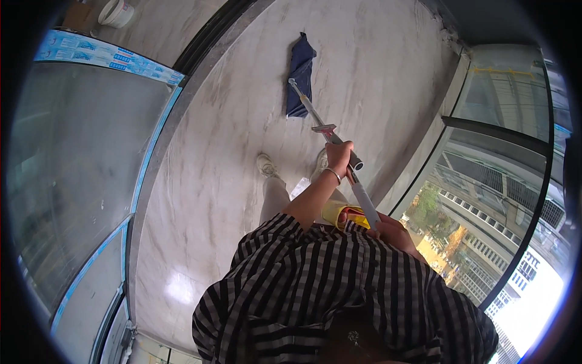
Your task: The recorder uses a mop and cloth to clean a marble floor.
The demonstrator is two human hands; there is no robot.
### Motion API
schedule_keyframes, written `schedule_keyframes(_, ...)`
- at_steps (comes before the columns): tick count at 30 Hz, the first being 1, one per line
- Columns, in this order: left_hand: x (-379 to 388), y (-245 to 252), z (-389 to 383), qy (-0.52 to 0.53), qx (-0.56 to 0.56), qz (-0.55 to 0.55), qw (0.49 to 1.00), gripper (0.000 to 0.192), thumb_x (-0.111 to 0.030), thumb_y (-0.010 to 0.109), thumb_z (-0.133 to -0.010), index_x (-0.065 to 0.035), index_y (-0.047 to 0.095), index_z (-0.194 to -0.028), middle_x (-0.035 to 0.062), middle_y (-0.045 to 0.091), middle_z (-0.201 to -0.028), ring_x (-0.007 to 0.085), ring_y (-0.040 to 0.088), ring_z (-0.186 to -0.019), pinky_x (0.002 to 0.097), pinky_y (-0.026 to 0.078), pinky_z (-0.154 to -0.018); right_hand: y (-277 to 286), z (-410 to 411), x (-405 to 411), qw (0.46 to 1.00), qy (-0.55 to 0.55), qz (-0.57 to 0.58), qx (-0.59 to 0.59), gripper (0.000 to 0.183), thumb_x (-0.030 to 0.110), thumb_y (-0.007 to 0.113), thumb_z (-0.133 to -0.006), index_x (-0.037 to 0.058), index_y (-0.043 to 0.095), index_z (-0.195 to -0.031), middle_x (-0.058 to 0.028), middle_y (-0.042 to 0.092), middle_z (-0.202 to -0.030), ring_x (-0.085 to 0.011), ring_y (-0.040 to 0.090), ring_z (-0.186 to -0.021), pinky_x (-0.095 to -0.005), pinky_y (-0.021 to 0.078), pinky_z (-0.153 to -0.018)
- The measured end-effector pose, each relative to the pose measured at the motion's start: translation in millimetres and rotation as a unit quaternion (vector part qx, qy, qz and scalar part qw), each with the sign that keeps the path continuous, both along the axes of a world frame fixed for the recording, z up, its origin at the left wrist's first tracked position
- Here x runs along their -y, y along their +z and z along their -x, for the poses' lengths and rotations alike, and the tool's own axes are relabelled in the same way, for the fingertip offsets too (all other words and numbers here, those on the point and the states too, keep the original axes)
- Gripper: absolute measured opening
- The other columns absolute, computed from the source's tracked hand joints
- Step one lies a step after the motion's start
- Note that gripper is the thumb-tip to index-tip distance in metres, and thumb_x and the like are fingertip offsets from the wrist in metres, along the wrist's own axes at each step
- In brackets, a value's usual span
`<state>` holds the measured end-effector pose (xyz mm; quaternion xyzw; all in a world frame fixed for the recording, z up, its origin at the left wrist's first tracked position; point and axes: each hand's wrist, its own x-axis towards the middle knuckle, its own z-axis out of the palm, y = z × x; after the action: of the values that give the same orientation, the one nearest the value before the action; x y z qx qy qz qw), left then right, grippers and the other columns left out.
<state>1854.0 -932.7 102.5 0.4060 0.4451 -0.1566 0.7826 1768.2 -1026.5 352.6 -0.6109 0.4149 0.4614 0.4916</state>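
A flat mop with a dark blue cloth pad lies on the marbled floor ahead of my feet. Its metal pole slants back towards my body. My left hand grips the pole midway, together with a scraper whose wide head and red part stick out beyond the fingers; the open end of its tube handle shows behind the hand. At my waist my right hand is closed around the pole's pale grey grip. A yellow and red item, perhaps a pouch or cloths, hangs at my waist.
Glass panels edged with blue protective film stand on the left, beside a dark floor track. Beyond it is a white bucket. To the right, a dark-framed window looks out on buildings. White paper or plastic shows between my legs.
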Motion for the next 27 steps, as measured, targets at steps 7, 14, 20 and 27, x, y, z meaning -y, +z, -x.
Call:
schedule_keyframes(7,-127.8,-22.0,67.9,0.091,-0.094,-0.081,0.988,0.027,-0.014,0.066,-0.062,0.0061,0.049,-0.071,0.0069,0.052,-0.066,0.0161,0.049,-0.055,0.0341,0.042,-0.053,-61.7,13.3,-33.5,0.974,0.088,-0.195,-0.07,0.037,0.015,0.052,-0.088,0.0018,0.045,-0.122,-0.0069,0.054,-0.095,-0.0146,0.052,-0.086,-0.0287,0.0445,-0.081)
schedule_keyframes(14,-261.2,-51.5,104.3,0.024,-0.179,-0.15,0.972,0.021,-0.015,0.066,-0.066,0.0001,0.053,-0.071,0.0063,0.053,-0.068,0.0186,0.051,-0.053,0.0339,0.041,-0.047,-118.8,1.4,-149.1,0.857,-0.168,-0.363,-0.325,0.022,0.014,0.053,-0.088,0.0022,0.042,-0.103,-0.0055,0.051,-0.075,-0.0119,0.052,-0.06,-0.024,0.0472,-0.052)
schedule_keyframes(20,-242.4,-129.9,127.1,-0.151,-0.172,-0.323,0.918,0.021,-0.018,0.061,-0.064,-0.0006,0.055,-0.073,0.0069,0.054,-0.065,0.0182,0.052,-0.053,0.0345,0.043,-0.047,-141.8,-10.4,-101.2,0.879,-0.137,-0.351,-0.292,0.041,0.013,0.053,-0.088,0.0114,0.035,-0.125,-0.0046,0.048,-0.077,-0.0089,0.046,-0.056,-0.0206,0.0425,-0.047)
schedule_keyframes(27,37.6,-76.7,40.4,-0.049,-0.347,-0.224,0.909,0.09,-0.024,0.061,-0.066,0.0188,0.007,-0.125,0.0305,0.052,-0.111,0.0375,0.058,-0.1,0.0355,0.048,-0.087,-136.0,-99.5,137.9,0.917,-0.098,-0.262,-0.286,0.047,0.012,0.052,-0.09,0.0101,0.037,-0.134,-0.0087,0.047,-0.081,-0.0098,0.046,-0.056,-0.0192,0.0429,-0.047)
